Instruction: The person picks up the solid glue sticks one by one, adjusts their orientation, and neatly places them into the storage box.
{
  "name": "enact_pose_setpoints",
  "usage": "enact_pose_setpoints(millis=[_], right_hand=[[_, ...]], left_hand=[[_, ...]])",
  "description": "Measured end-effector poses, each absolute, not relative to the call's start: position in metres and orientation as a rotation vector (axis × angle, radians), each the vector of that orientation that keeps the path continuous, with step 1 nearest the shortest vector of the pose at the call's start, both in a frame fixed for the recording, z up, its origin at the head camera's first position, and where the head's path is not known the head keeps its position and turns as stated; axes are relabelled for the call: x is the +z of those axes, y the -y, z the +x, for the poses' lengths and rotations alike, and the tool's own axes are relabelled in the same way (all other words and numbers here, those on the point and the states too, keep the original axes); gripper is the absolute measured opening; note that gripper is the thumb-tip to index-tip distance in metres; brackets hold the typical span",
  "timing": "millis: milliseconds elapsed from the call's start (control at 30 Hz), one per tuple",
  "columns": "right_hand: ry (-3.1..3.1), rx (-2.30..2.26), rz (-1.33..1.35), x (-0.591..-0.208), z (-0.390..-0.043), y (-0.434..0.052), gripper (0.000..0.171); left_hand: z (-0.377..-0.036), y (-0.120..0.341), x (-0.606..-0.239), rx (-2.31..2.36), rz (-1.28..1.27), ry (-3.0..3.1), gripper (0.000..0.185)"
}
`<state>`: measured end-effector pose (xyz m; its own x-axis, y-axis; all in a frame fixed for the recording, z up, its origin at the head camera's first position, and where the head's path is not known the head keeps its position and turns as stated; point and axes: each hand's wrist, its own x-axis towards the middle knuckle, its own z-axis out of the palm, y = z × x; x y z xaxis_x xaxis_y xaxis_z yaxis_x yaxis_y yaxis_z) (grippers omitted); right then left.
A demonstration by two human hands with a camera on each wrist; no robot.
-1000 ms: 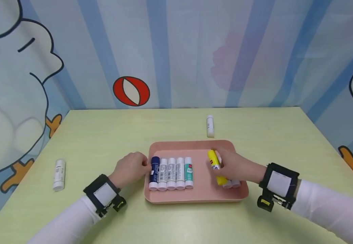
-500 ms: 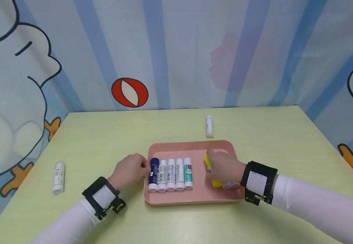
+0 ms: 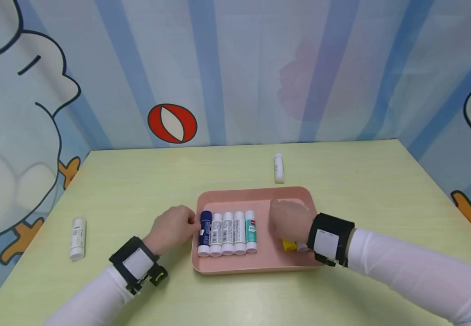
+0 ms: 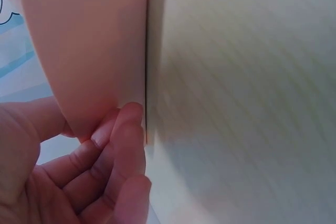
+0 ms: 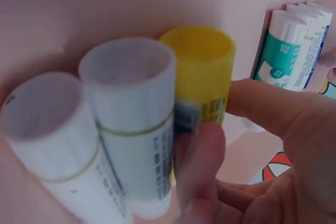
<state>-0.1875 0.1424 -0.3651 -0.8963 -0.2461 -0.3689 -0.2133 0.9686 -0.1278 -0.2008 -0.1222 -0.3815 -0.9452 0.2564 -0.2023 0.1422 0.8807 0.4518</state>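
- The right hand [image 3: 291, 221] lies over the yellow stick [image 3: 288, 245] in the pink tray [image 3: 255, 265], fingers curled round it.
- The stick's long axis runs 12 to 6; two white sticks [image 5: 131, 124] touch its 3 o'clock side.
- At 9 o'clock, apart, is a row of five sticks [image 3: 228, 232].
- The left hand [image 3: 173, 227] pinches the tray's 9 o'clock rim.
- The right hand is nearer.

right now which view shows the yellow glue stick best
The right wrist view: the yellow glue stick fills the frame, cap end on, beside two white ones. The head view shows only its tip under the right hand. The left wrist view misses it.
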Motion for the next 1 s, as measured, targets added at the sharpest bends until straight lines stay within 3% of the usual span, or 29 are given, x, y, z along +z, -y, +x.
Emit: enact_pose_setpoints(millis=[167, 533, 1000], right_hand=[[-2.736, -0.075, -0.32, -0.365, -0.188, -0.145, 0.044], [-2.778, 0.021, -0.367, -0.365, -0.186, -0.147, 0.056], [-2.883, -0.378, -0.334, -0.35, -0.191, -0.159, 0.046]], left_hand=[[-0.201, 0.122, -0.382, 0.644, 0.3, -2.794, 0.028], [-0.2, 0.123, -0.381, 0.655, 0.294, -2.786, 0.026], [-0.2, 0.123, -0.381, 0.677, 0.278, -2.775, 0.02]])
